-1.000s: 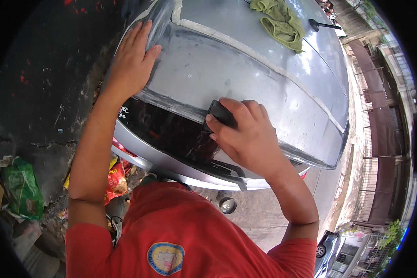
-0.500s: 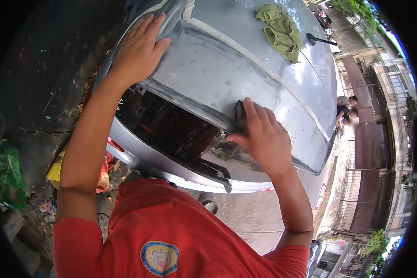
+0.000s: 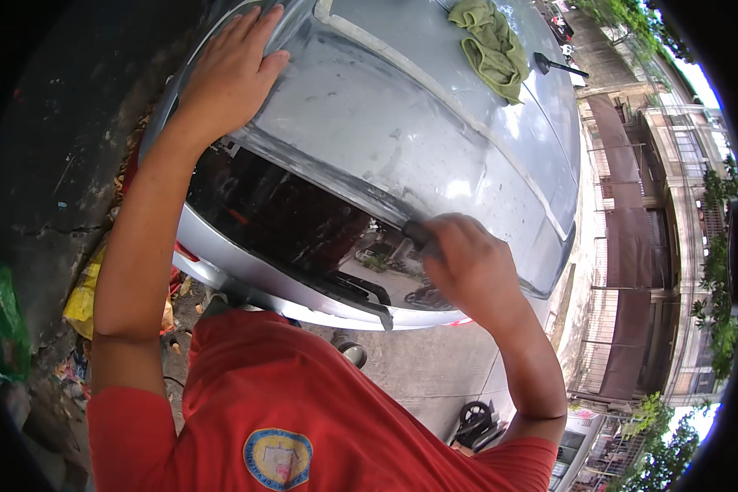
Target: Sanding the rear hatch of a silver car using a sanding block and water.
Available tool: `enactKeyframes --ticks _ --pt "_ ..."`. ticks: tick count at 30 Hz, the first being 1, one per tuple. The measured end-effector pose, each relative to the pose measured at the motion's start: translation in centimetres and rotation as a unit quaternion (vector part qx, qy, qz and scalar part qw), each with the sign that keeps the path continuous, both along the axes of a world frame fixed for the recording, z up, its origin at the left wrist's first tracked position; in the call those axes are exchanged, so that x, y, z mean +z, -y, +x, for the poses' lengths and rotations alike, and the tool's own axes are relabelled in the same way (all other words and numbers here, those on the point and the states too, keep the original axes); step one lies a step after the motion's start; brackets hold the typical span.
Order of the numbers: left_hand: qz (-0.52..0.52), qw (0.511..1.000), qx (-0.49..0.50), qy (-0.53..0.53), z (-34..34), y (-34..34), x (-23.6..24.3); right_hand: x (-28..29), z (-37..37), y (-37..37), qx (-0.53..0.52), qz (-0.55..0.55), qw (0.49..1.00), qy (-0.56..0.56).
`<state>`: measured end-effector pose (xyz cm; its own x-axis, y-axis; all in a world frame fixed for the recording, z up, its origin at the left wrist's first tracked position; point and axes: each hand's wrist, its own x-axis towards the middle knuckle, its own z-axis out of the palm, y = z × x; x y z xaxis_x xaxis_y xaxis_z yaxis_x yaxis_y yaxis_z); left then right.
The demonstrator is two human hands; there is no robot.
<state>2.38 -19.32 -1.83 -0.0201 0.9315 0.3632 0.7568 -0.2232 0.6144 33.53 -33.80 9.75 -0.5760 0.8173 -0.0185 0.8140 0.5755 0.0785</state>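
My left hand (image 3: 230,78) rests flat on the left edge of the grey car roof (image 3: 353,107), fingers stretched out, holding nothing. At the roof's rear edge, just above the dark rear window (image 3: 279,221), my right hand (image 3: 476,266) is closed around a small black pad (image 3: 418,234). The fingers cover most of the pad, so its underside is hidden. Dull, scuffed patches mark the roof between my hands. A pale strip of tape (image 3: 435,90) runs across the roof beyond them.
A crumpled green cloth (image 3: 492,49) lies farther along the roof, near a short black antenna (image 3: 559,66). A rear wiper (image 3: 361,299) sits low on the window. Green (image 3: 4,320) and yellow (image 3: 86,283) bags lie at left, by a dark wall (image 3: 57,123). A wheel (image 3: 474,418) shows behind my right arm.
My right hand and the pad have come down toward the rear window; its outstretched fingers are now curled. My left hand keeps its place on the roof. The whole view has shifted slightly.
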Motion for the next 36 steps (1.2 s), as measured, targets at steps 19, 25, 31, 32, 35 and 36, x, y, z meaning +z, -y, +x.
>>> enactKeyframes --ticks 19,25,31,32,35,36 --pt "0.015 1.0 0.009 -0.011 -0.3 0.4 0.0 -0.7 -3.3 -1.8 0.059 0.01 0.998 0.017" --pt "0.018 1.0 -0.001 -0.02 0.0 0.1 -0.2 -1.2 -4.1 -1.9 0.077 0.025 0.997 0.013" --pt "-0.005 1.0 0.005 -0.02 -0.2 0.7 0.8 -1.0 -3.1 -1.2 0.053 0.029 0.998 0.021" --pt "-0.022 0.999 0.005 -0.027 0.1 1.0 1.2 -0.7 -2.9 -1.0 0.037 0.027 0.999 0.025" --pt "-0.014 0.999 0.013 -0.027 0.3 0.7 0.9 -1.4 -5.8 -2.7 0.071 0.033 0.997 0.019" --pt "-0.013 0.999 0.014 -0.027 0.2 0.5 0.4 -1.7 -7.3 -3.4 0.098 0.047 0.994 0.006"
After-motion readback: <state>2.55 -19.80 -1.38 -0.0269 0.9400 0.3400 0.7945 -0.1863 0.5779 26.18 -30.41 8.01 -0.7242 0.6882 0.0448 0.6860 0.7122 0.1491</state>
